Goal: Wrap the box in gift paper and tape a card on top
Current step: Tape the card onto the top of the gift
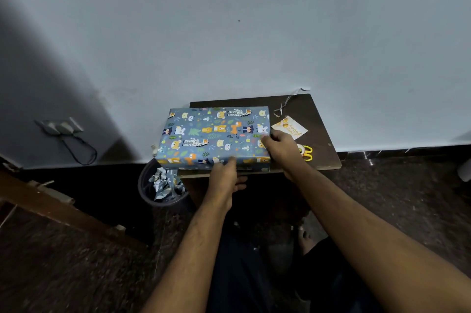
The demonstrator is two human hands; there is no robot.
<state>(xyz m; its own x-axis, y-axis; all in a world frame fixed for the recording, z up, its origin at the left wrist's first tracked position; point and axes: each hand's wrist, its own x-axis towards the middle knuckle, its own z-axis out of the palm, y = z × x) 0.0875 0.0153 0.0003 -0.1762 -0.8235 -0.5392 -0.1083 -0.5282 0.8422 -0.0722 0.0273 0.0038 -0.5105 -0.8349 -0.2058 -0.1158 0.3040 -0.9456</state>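
Note:
A flat box wrapped in blue animal-print gift paper (214, 134) lies on a small dark table (321, 119), its left end hanging past the table's left edge. My left hand (225, 177) grips the box's near edge, thumb on top and fingers underneath. At the box's right near corner my right hand (283, 147) holds the edge with curled fingers. A white card with gold print (290, 129) lies on the table right of the box.
Yellow-handled scissors (307, 152) lie beside my right wrist. A curled ribbon (283, 106) trails by the wall. A dark bin (163, 185) with paper scraps stands on the floor under the box's left end. A wall socket with a cable (61, 126) is at left.

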